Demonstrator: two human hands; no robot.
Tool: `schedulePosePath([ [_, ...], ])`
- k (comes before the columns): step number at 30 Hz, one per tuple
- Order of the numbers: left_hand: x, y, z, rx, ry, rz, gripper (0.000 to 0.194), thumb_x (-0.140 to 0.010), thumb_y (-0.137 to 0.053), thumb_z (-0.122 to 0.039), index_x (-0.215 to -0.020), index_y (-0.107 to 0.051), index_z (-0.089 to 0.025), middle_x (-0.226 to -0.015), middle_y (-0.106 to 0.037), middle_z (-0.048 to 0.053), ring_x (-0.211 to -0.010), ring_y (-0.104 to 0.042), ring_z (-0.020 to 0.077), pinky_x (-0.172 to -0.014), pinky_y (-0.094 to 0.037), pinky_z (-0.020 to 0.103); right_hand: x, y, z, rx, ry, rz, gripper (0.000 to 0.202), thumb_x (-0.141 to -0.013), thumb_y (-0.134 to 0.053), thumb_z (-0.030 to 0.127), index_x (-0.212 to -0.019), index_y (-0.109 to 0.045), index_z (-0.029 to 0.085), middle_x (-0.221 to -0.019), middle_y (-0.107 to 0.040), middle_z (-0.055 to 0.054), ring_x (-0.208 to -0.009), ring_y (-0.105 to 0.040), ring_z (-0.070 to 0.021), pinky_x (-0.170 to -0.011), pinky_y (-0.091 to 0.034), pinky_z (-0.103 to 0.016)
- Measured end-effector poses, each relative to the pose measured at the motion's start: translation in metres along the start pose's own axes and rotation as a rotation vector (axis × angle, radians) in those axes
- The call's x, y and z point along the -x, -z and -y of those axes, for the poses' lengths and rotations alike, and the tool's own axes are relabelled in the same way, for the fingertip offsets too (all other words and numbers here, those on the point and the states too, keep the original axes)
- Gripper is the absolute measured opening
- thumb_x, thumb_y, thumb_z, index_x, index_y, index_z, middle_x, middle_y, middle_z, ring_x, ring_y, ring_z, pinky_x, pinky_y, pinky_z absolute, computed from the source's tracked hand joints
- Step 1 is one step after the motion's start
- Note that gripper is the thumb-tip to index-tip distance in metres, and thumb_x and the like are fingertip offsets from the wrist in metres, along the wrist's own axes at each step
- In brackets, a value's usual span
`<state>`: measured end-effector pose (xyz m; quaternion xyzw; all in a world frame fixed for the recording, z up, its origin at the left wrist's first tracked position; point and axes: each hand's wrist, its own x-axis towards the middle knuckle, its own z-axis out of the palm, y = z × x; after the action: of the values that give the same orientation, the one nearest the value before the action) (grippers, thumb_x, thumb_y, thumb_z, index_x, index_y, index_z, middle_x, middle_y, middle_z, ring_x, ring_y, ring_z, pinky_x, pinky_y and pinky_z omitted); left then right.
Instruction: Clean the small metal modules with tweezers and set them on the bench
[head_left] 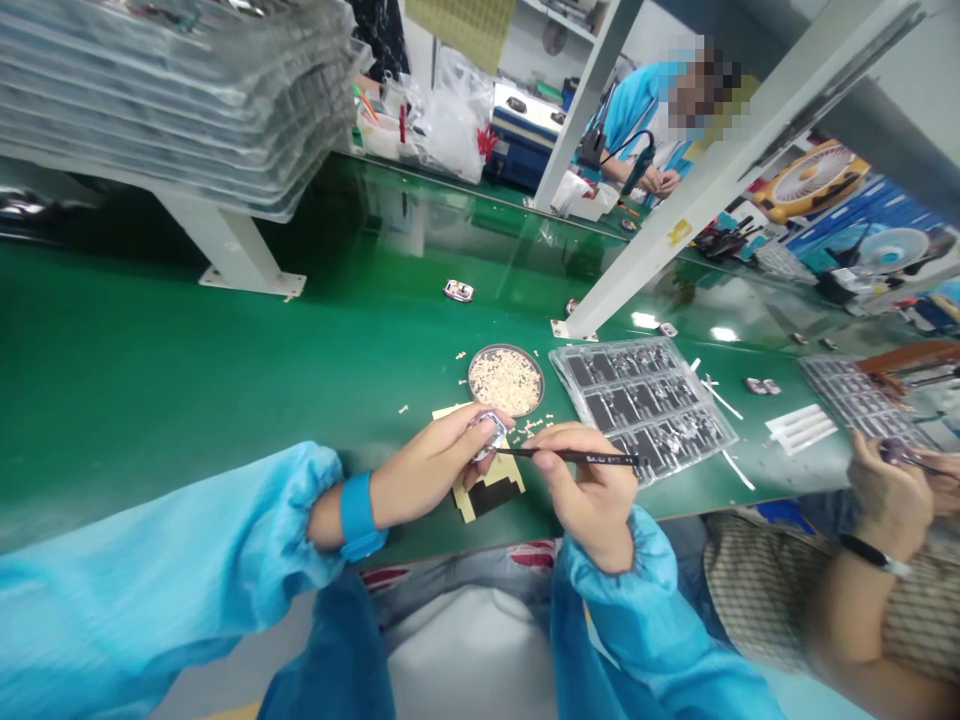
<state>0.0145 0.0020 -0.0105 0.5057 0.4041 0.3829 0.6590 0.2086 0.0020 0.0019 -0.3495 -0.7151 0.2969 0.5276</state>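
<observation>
Here, the left hand (431, 465) pinches a small silvery part (489, 436) between thumb and fingers, near the centre of the frame. The right hand (589, 490) grips black tweezers (574, 456) between thumb and fingers, their tip at the part's lower edge. Beneath the part lies a yellow sheet (466, 505) with a dark patch. Just above the hands sits a round dish (506, 380) of small pale pieces, some scattered around it. Right of the dish lies a clear tray (645, 410) of parts; stacked trays (172, 110) fill the upper left.
</observation>
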Motion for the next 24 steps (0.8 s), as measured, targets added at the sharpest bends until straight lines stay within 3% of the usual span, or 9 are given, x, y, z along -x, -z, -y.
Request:
schedulePosePath([
  [10, 0.0, 0.001, 0.002, -0.099, -0.033, -0.012, 0.044, -0.1, -0.042, -0.052, -0.12, -0.058, -0.015, -0.073, -0.055, -0.001, -0.064, -0.052, 0.0147, -0.057, -0.044, 0.025, 0.0, -0.003, -0.002, 0.007, -0.051, 0.017, 0.008, -0.091, -0.068, 0.016, -0.094, -0.069, 0.023, -0.088, -0.074, -0.004, -0.085, -0.071, -0.0214, -0.08, -0.059, -0.04],
  [17, 0.001, 0.001, 0.003, -0.154, -0.066, 0.0, 0.041, -0.102, -0.039, -0.049, -0.119, -0.058, -0.016, -0.074, -0.055, -0.001, -0.064, -0.053, 0.0147, -0.06, -0.046, 0.026, 0.001, -0.009, -0.003, -0.081, -0.277, -0.061, 0.007, -0.093, -0.068, 0.024, -0.088, -0.064, 0.021, -0.078, -0.073, -0.002, -0.068, -0.073, -0.0174, -0.067, -0.059, -0.031],
  [24, 0.001, 0.003, 0.003, -0.188, -0.093, -0.026, 0.038, -0.103, -0.039, -0.047, -0.119, -0.059, -0.018, -0.075, -0.056, -0.001, -0.064, -0.054, 0.0139, -0.061, -0.047, 0.025, 0.005, -0.016, 0.0, -0.179, -0.38, -0.138, 0.016, -0.091, -0.07, 0.028, -0.084, -0.06, 0.019, -0.071, -0.069, 0.001, -0.057, -0.071, -0.0144, -0.057, -0.057, -0.026],
])
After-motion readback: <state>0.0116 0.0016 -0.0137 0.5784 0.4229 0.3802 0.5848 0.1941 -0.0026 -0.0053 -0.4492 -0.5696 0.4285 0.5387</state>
